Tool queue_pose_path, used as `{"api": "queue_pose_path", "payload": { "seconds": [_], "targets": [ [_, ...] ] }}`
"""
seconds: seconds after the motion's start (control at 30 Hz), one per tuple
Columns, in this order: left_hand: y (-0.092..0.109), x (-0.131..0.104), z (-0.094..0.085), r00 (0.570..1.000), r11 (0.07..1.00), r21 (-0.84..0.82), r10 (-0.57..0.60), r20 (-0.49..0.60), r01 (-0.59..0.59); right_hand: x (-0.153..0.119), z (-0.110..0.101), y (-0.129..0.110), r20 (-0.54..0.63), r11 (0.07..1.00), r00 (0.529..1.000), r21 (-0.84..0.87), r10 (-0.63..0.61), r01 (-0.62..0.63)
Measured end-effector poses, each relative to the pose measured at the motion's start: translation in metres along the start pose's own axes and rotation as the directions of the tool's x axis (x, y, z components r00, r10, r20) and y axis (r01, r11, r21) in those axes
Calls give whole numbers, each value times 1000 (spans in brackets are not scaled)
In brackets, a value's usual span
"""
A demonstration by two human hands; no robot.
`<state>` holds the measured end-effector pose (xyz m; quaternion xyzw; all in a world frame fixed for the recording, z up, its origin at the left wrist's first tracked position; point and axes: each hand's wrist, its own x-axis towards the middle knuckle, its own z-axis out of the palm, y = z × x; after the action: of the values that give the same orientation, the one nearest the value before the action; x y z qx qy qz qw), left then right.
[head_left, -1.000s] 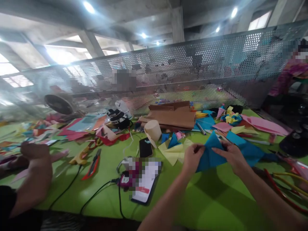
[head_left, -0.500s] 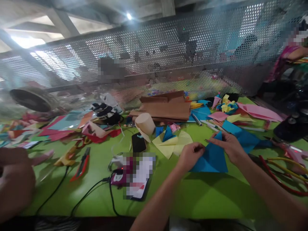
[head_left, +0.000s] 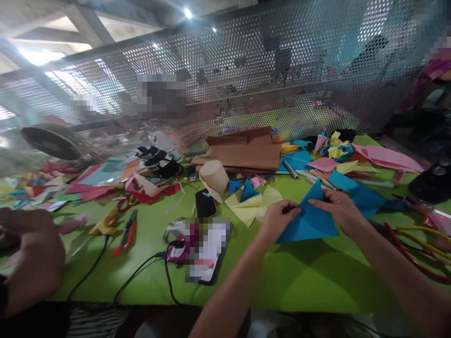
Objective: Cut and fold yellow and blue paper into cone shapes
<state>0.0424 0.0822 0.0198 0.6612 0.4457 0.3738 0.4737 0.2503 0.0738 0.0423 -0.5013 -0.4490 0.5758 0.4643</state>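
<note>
A folded sheet of blue paper point(head_left: 310, 223), roughly triangular with its peak upward, is held just above the green table. My left hand point(head_left: 280, 218) pinches its left edge between thumb and fingers. On the other side, my right hand point(head_left: 336, 206) grips the paper near the peak, thumb lying across its face. Just left of my left hand lie pale yellow paper pieces point(head_left: 246, 211) with a small blue folded piece point(head_left: 248, 190) on them. More blue paper point(head_left: 362, 195) lies behind my right hand.
A phone point(head_left: 209, 253), a power bank point(head_left: 178, 253) with cables, and an orange cutter point(head_left: 126, 234) lie to the left. Behind are a tape roll point(head_left: 213, 176) and brown paper point(head_left: 243, 155). Red-and-yellow handles point(head_left: 416, 241) lie at right. Another person's hand point(head_left: 31, 249) is far left.
The blue paper has tilted, its face turned more toward me. My right thumb has come down onto its face. The view has shifted slightly, and the other person's hand at left has moved.
</note>
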Motion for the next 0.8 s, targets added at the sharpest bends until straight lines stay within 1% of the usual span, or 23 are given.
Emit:
{"api": "queue_pose_path", "payload": {
  "seconds": [0.1,0.13,0.23,0.33,0.43,0.53,0.6,0.7,0.8],
  "targets": [
    [-7,1,-1,997,999,13,-40,73,39,3,-5,-2,-163,998,986,33,-47,53],
    [-9,2,-2,995,999,18,-47,88,45,3,-8,-3,-199,997,978,43,-55,65],
    [-12,3,-7,994,999,34,-36,100,32,3,-16,-11,-259,992,965,114,-30,62],
    [-10,3,-14,993,999,32,-40,109,37,2,-21,-16,-301,980,953,189,-8,68],
    [-7,4,-21,993,998,-37,-50,107,54,2,-23,-17,-309,972,951,216,-19,89],
    [-4,5,-26,998,995,-95,-34,57,39,2,-24,-16,-307,963,951,245,-34,113],
    [-2,5,-26,999,995,-92,-21,32,24,2,-24,-15,-311,959,949,253,-44,127],
    [1,4,-22,998,997,-72,-1,61,5,2,-21,-13,-286,963,956,236,-62,133],
    [2,2,-16,995,997,-82,9,96,-1,2,-16,-8,-222,979,973,172,-72,111]
  ]
}}
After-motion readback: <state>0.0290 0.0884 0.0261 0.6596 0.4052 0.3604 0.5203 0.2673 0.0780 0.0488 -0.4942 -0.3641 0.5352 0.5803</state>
